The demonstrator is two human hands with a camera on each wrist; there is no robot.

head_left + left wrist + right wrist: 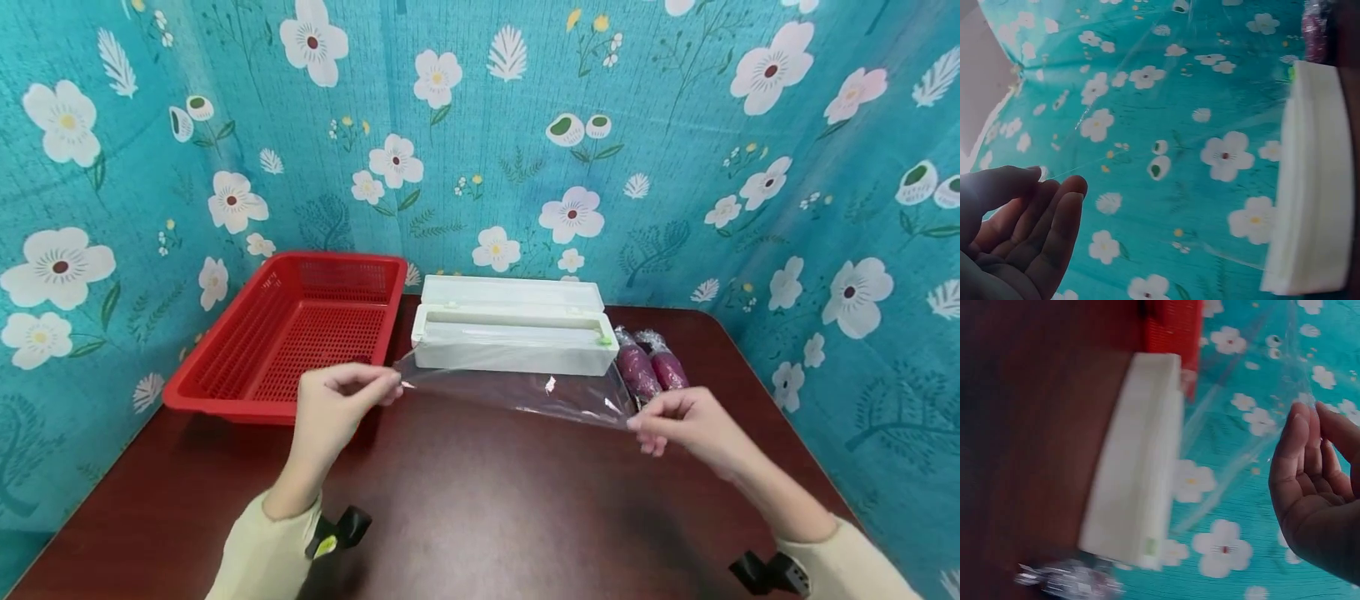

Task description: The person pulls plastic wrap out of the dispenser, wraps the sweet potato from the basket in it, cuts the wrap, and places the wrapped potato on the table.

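Note:
A sheet of clear plastic wrap (517, 396) stretches out from a white wrap dispenser box (517, 354), whose lid (510, 292) stands raised at the back. My left hand (341, 408) pinches the sheet's left corner between thumb and fingers. At the right corner, my right hand (693, 429) pinches the film in the same way. The wrap hangs taut above the table, its front edge slanting down to the right. Each wrist view shows the film running from the fingertips to the box (1313, 181).
A red plastic basket (281, 408) sits at the left, close to my left hand. Two wrapped purple items (637, 367) lie right of the box, near my right hand. Behind the dark wooden table (480, 517) hangs a blue floral curtain (465, 125).

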